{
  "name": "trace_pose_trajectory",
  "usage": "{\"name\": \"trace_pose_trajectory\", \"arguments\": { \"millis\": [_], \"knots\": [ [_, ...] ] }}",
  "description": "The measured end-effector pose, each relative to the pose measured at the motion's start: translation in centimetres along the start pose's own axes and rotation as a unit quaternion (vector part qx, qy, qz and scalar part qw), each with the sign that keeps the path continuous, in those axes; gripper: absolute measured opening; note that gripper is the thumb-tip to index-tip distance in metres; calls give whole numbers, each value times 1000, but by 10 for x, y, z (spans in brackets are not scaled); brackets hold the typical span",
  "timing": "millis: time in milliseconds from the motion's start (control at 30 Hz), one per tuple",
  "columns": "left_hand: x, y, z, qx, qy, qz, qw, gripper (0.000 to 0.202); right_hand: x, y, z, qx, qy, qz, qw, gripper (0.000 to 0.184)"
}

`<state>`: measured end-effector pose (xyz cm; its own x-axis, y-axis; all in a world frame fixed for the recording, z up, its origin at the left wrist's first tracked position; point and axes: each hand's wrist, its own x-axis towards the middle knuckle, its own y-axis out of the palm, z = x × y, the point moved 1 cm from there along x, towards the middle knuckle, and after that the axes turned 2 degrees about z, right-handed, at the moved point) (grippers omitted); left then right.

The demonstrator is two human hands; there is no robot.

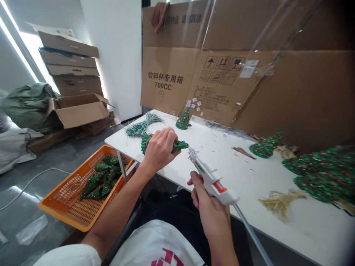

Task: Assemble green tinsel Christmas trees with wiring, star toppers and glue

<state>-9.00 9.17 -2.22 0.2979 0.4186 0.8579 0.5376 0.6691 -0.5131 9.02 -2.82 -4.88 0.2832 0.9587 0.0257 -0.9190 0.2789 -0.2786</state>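
The left hand (159,149) is clamped on a green tinsel cone (180,146) above the near edge of the table (249,184). The right hand (212,210) grips a glue gun (213,184), its tip at a silver star (192,153); a slip could put hot glue on fingers.

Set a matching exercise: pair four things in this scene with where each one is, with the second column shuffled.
Things
1. white hot glue gun
2. orange plastic basket
3. small tinsel tree
4. green tinsel wire bundle

Places
A. upright on the white table, before the cardboard
B. lying at the table's far left
C. gripped in the right hand
D. left of the table, holding green cones

Pairs: 1-C, 2-D, 3-A, 4-B
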Motion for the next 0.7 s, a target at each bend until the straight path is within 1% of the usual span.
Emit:
{"name": "trace_pose_trajectory", "arguments": {
  "millis": [67, 100, 133, 200, 300, 433, 500, 567, 700],
  "knots": [
    [-2, 2, 2, -12, -10, -10, 1000, 32, 0, 3, 3, 23, 23, 31, 999, 52],
    [-2, 2, 3, -21, -17, -17, 999, 33, 1, 5, 4, 42, 28, 33, 998, 52],
    [-3, 3, 4, -34, -26, -26, 999, 34, 2, 7, 5, 61, 28, 27, 997, 53],
    [-2, 1, 7, -65, -50, -54, 995, 35, 7, 8, 3, 96, 19, -8, 995, 53],
    [1, -5, 10, -120, -85, -104, 984, 36, 20, 4, -4, 118, 6, -50, 992, 52],
    [7, -15, 12, -194, -120, -162, 960, 37, 47, -3, -24, 106, 14, -44, 993, 54],
    [7, -19, 14, -232, -140, -172, 947, 38, 60, -5, -34, 87, 8, -47, 995, 51],
    [7, -21, 15, -259, -158, -173, 937, 39, 72, -5, -43, 91, 4, -46, 995, 49],
    [6, -25, 19, -283, -179, -188, 923, 38, 92, -1, -51, 101, -7, -32, 994, 46]
  ]
}}
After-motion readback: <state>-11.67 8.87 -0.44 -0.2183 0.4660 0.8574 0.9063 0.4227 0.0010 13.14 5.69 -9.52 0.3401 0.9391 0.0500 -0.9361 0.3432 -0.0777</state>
